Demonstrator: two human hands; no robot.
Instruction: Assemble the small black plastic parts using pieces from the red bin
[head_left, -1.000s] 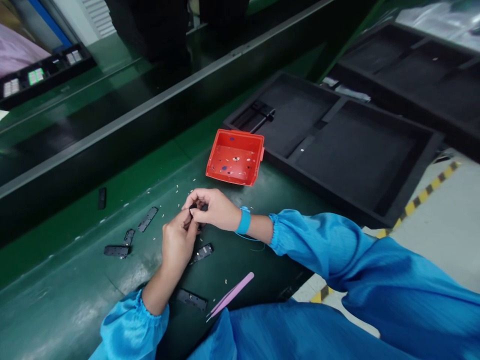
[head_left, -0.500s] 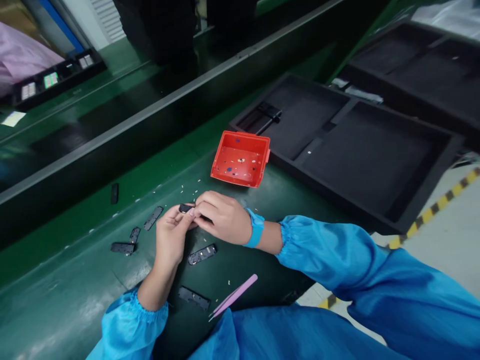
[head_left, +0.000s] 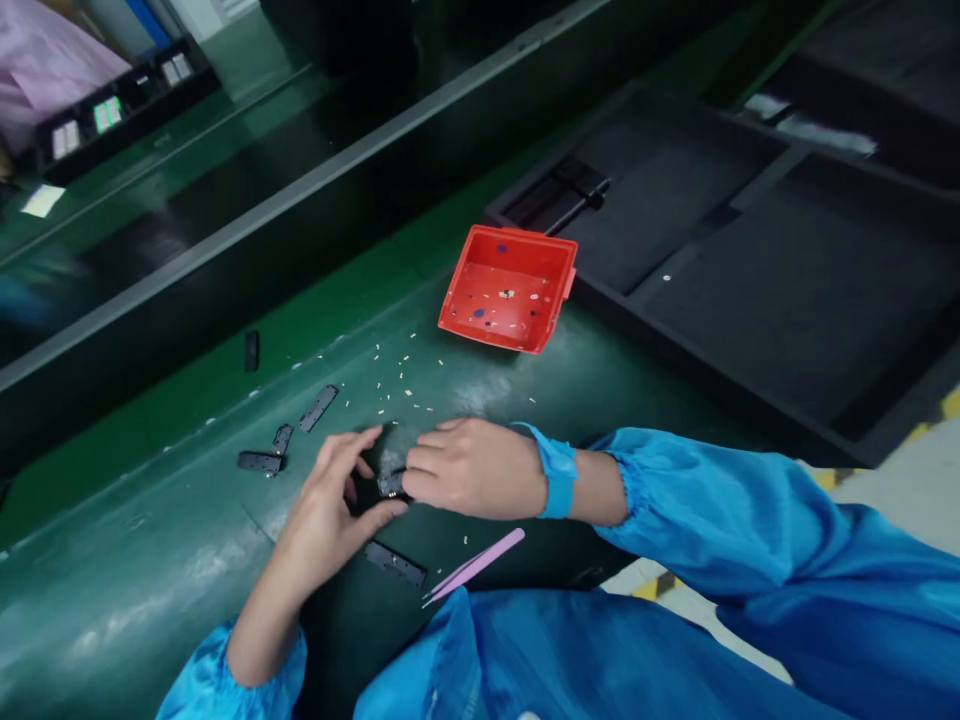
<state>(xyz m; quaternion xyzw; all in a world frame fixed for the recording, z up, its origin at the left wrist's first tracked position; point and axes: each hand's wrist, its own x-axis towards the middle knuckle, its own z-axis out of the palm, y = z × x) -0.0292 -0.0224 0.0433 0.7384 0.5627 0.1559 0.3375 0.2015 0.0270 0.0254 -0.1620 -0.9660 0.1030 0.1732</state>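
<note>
The scene is dimly lit. Soft glare is reflected by the green worktop [head_left: 150, 570] at lower left; the nearer black tray [head_left: 810, 310] is left in deep shade. A blue patch [head_left: 26, 297] at the left edge is badly blurred.

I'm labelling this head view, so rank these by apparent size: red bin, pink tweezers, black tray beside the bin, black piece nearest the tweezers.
1. Black tray
2. Red bin
Not ranked: pink tweezers and black piece look too alike; the tweezers longer, the piece broader.
</note>
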